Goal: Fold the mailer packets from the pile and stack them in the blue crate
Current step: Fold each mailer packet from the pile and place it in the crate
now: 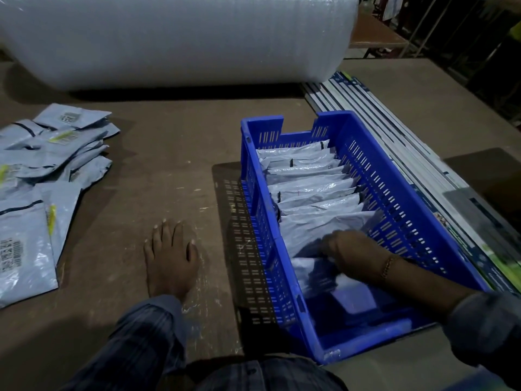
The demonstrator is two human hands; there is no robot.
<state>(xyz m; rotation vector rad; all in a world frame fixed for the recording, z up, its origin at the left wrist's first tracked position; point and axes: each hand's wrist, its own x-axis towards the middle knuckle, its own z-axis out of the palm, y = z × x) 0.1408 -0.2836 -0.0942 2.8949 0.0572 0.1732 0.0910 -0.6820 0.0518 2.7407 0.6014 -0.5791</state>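
Right hand [348, 251] inside blue crate [400, 190], fingers curled on folded mailer packet [313, 266] at near end of upright packet row [307, 179]. Left hand out of view. Unfolded packet pile [42, 170] on table [169, 153], far left. Bubble-wrap roll [180, 38] behind; bare foot [169, 258] between pile and crate.

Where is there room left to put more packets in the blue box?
The near end of the blue crate, behind the right hand, shows bare floor. The far end is crowded with folded packets. Outside, the brown surface lies bare between the packet pile, the foot and the crate.
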